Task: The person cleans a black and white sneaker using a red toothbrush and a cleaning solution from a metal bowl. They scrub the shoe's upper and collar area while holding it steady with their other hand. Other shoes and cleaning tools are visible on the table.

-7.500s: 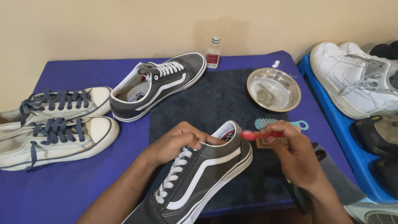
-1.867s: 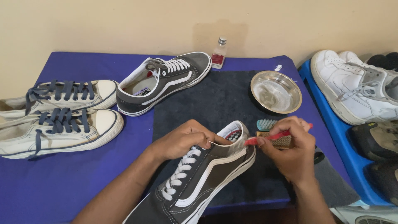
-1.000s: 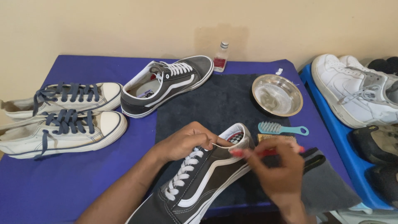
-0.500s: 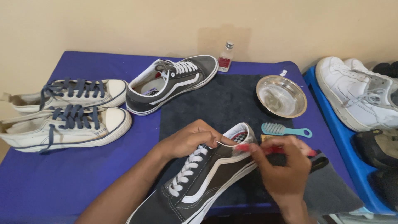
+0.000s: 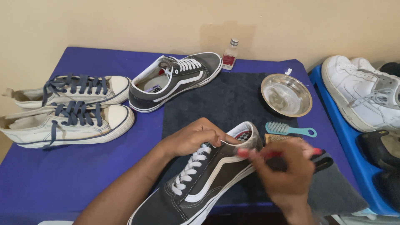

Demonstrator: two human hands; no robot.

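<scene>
Broadly, a tabletop point(image 5: 83, 175) covered in blue-violet cloth fills the view from the head camera, with a dark grey towel mat point(image 5: 225, 100) spread over its middle. At the left edge lie two cream canvas sneakers with navy laces point(image 5: 66, 112), side by side, toes to the right. Along the right edge, a large white leather sneaker point(image 5: 362, 93) rests on a blue plastic tray point(image 5: 333, 121). At the near edge of the mat, the left hand point(image 5: 193, 137) clasps a dark grey low-top sneaker with a white side stripe and white laces point(image 5: 200, 183) at its collar, its grip clenched on the shoe, which lies tilted with the heel pointing away from the person. Its matching grey sneaker point(image 5: 179, 79) sits apart at the back of the mat. The right hand point(image 5: 287, 175), blurred, is closed around a red-handled toothbrush point(image 5: 271, 153) whose head meets the held shoe's heel. A round steel bowl point(image 5: 286, 95) stands behind the right hand, with a teal scrub brush point(image 5: 289, 130) just in front of it. A small clear bottle of reddish liquid point(image 5: 229, 54) stands against the wall.
</scene>
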